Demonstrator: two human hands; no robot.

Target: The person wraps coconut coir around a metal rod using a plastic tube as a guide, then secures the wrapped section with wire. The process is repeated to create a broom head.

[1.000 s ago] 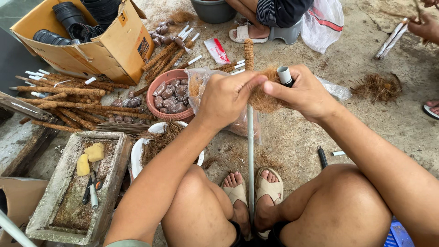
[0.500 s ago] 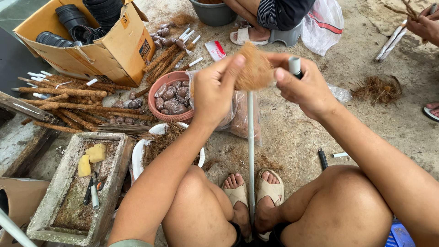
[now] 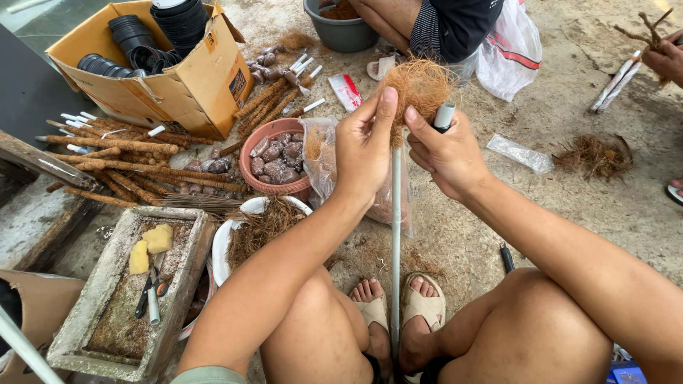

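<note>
A clump of brown coconut fibre (image 3: pixel 421 84) sits at the top of an upright white pipe (image 3: pixel 395 235) that stands between my feet. My left hand (image 3: pixel 364 146) presses the fibre from the left with fingers and thumb. My right hand (image 3: pixel 447 149) pinches the fibre from the right and also grips a small grey cylinder (image 3: pixel 443 116) in its fingers. Both hands are close together around the pipe's top end.
A pink bowl (image 3: pixel 256 179) of brown lumps, a clear bag (image 3: pixel 318 153), fibre-wrapped sticks (image 3: pixel 135 171), a cardboard box (image 3: pixel 203 82) of black pots, a white bowl (image 3: pixel 222 245) of fibre and a concrete tray (image 3: pixel 89 320) lie left. Another person (image 3: pixel 434 25) sits opposite; someone's hand (image 3: pixel 665 57) holds sticks.
Both hands have risen along the pipe with the fibre clump, which now sits higher and looks fuller. The left thumb and fingers have straightened up against it.
</note>
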